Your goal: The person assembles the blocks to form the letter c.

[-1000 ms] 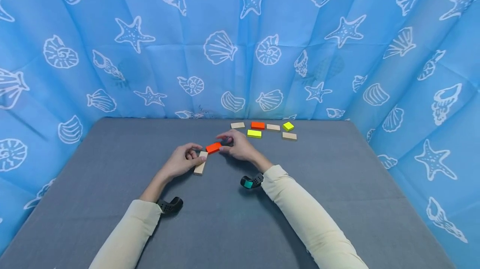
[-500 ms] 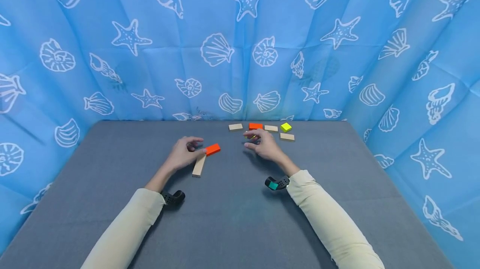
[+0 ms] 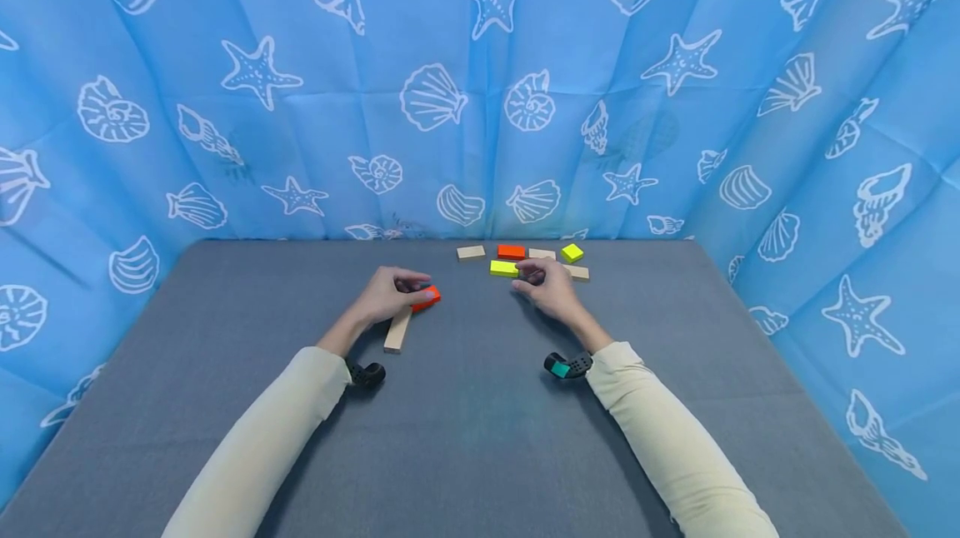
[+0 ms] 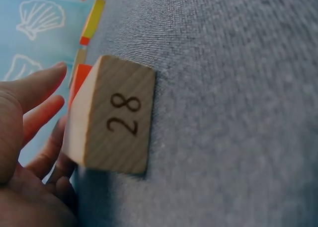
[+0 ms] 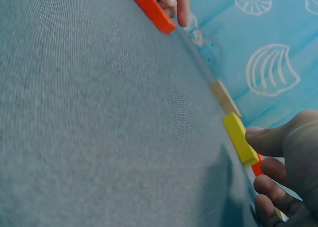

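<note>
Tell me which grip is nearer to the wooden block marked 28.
Left: the left grip is at the far end of the wooden block. The right grip is farther off, to its right, near a yellow block.

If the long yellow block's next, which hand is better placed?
Probably the right hand: it's beside the long yellow block, apparently holding nothing. The left hand is farther off, at the front orange block.

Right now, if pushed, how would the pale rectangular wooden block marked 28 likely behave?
The wooden block would probably stay stiff, as its grain suggests solid wood. It should likely slide rather than roll, given its flat faces. Tipping seems unlikely, since it lies on a broad side.
</note>
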A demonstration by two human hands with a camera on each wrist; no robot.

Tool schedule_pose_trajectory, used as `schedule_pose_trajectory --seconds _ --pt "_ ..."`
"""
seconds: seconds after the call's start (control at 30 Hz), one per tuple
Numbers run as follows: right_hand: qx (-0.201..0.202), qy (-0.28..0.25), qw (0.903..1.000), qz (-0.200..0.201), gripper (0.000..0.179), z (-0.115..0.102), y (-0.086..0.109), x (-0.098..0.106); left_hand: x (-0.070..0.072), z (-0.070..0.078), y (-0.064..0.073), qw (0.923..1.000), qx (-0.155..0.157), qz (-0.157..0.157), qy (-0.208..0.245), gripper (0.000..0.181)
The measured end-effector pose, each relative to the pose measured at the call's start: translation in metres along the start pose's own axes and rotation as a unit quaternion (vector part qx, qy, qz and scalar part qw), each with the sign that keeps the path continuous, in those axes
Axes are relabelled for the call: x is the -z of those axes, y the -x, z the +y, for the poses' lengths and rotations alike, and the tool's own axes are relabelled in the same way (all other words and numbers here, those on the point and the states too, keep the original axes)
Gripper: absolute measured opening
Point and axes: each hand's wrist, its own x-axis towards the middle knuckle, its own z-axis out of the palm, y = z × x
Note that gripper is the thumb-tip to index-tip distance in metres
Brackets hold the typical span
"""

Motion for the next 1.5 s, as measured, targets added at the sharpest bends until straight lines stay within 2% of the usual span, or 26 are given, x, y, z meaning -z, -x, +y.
schedule_pose_trajectory --seconds 0.17,0.67,0.77,0.9,1.07,1.27,1.5 --pt "-0.012 0.008 0.9999 0.006 0.033 0.003 -0.003 -0.001 -0.003 0.001 -0.003 0.9999 0.016 -0.004 0.002 0.040" --pt "0.001 0.035 0.9994 0.002 0.044 0.002 -0.015 -0.008 -0.007 0.001 -0.003 0.9987 0.049 0.013 0.005 0.035" --pt "-0.009 0.039 0.9992 0.006 0.045 0.002 -0.019 -0.013 -0.007 0.002 -0.002 0.9985 0.053 0.014 0.006 0.036" --pt "-0.027 0.056 0.9979 0.017 0.042 0.003 -0.023 -0.021 -0.008 0.003 -0.002 0.9980 0.061 0.017 0.006 0.036" --pt "-0.020 0.074 0.9967 0.029 0.035 0.001 -0.024 -0.027 -0.009 0.005 -0.002 0.9978 0.063 0.019 0.006 0.036" --pt "-0.019 0.046 0.9988 -0.004 0.030 -0.009 -0.023 -0.030 -0.008 0.005 -0.002 0.9978 0.063 0.018 0.005 0.035" --pt "0.011 0.035 0.9972 -0.065 0.031 -0.027 -0.021 -0.044 -0.009 0.004 -0.004 0.9977 0.066 0.018 -0.001 0.036"
